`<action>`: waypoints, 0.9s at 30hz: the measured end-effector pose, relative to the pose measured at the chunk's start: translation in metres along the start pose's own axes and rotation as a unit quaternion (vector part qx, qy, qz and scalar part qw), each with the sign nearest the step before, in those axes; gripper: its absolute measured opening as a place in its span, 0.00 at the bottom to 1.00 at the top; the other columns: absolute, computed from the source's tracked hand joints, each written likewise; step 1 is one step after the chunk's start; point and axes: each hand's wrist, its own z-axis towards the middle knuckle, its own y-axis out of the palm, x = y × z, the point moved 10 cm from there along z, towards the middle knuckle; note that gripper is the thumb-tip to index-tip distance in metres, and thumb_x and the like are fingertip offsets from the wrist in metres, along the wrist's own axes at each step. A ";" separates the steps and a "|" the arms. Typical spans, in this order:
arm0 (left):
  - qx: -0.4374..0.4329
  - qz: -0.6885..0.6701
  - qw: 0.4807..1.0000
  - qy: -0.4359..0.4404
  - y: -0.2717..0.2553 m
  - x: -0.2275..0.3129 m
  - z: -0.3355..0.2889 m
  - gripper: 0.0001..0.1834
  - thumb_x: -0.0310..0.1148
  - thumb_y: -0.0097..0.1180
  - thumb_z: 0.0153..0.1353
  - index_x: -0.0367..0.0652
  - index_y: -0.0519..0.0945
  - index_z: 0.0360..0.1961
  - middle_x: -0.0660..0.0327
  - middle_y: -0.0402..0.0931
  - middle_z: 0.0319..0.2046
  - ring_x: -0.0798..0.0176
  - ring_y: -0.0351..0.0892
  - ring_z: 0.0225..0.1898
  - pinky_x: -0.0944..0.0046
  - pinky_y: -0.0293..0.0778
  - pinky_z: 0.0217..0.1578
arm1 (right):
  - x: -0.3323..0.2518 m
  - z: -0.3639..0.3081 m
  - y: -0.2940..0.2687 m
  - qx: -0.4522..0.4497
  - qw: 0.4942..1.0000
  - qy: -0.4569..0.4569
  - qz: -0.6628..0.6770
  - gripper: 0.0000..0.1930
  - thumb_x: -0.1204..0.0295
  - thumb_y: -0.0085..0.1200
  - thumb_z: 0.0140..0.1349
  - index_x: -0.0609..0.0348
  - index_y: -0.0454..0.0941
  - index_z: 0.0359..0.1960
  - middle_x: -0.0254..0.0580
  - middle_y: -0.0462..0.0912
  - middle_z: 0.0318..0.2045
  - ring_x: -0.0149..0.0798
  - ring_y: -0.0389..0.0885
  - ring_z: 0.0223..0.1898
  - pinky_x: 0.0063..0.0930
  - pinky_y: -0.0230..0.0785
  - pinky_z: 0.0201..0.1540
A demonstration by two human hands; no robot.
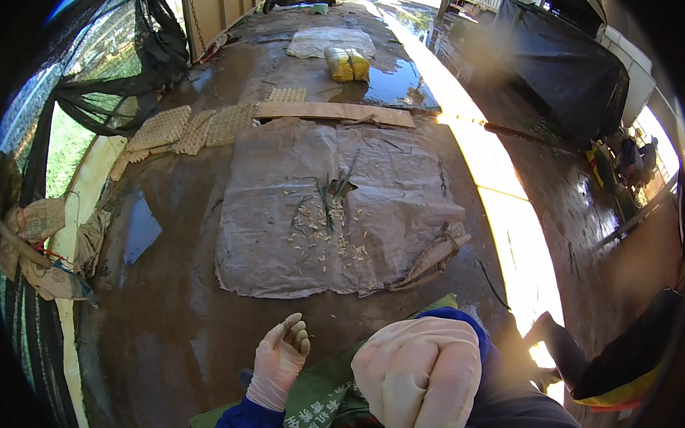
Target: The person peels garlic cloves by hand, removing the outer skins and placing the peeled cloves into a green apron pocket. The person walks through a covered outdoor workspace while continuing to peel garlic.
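My left hand (282, 359) wears a pale thin glove with greenish stained fingertips. Its fingers curl loosely, and nothing shows in them. It hovers above a green apron or bag (330, 399) on my lap. Close to the camera, my gloved right hand (420, 373) looms large, its fingers bent and pressed together; what they hold, if anything, is hidden. Ahead of both hands lies a flattened greyish sheet (281, 193) on wet ground. Small pale elongated pieces (321, 237) are scattered over its middle, with a few long green leaves (327, 203) among them.
Behind the sheet lie a wooden plank (335, 112) and several egg-tray panels (162, 130). A yellow-and-white bundle (347, 64) sits farther back. Dark netting (119, 90) hangs at left; a black tarp (560, 67) covers something at right. Another person's dark-clothed limb (626, 355) shows lower right.
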 end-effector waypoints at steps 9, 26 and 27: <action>-0.009 -0.015 1.000 -0.009 0.001 -0.001 0.000 0.18 0.33 0.45 0.66 0.33 0.73 0.52 0.57 0.79 0.39 0.62 0.79 0.38 0.64 0.76 0.41 | 0.001 -0.001 0.003 0.004 0.999 0.020 -0.046 0.09 0.73 0.63 0.57 0.65 0.81 0.36 0.44 0.82 0.28 0.38 0.80 0.24 0.27 0.69 0.23; 0.004 -0.019 1.000 -0.006 -0.001 -0.002 -0.001 0.17 0.32 0.45 0.66 0.32 0.72 0.51 0.56 0.77 0.39 0.62 0.77 0.38 0.64 0.76 0.41 | 0.006 -0.005 0.010 0.006 0.995 0.069 -0.070 0.07 0.68 0.63 0.58 0.57 0.83 0.33 0.36 0.81 0.27 0.37 0.77 0.24 0.30 0.65 0.25; -0.008 -0.025 1.000 -0.010 0.001 -0.002 0.000 0.17 0.32 0.45 0.66 0.32 0.73 0.51 0.56 0.77 0.39 0.62 0.77 0.38 0.64 0.76 0.41 | 0.006 -0.005 0.010 0.007 0.995 0.070 -0.069 0.07 0.68 0.63 0.58 0.57 0.83 0.33 0.36 0.81 0.27 0.37 0.77 0.24 0.30 0.65 0.25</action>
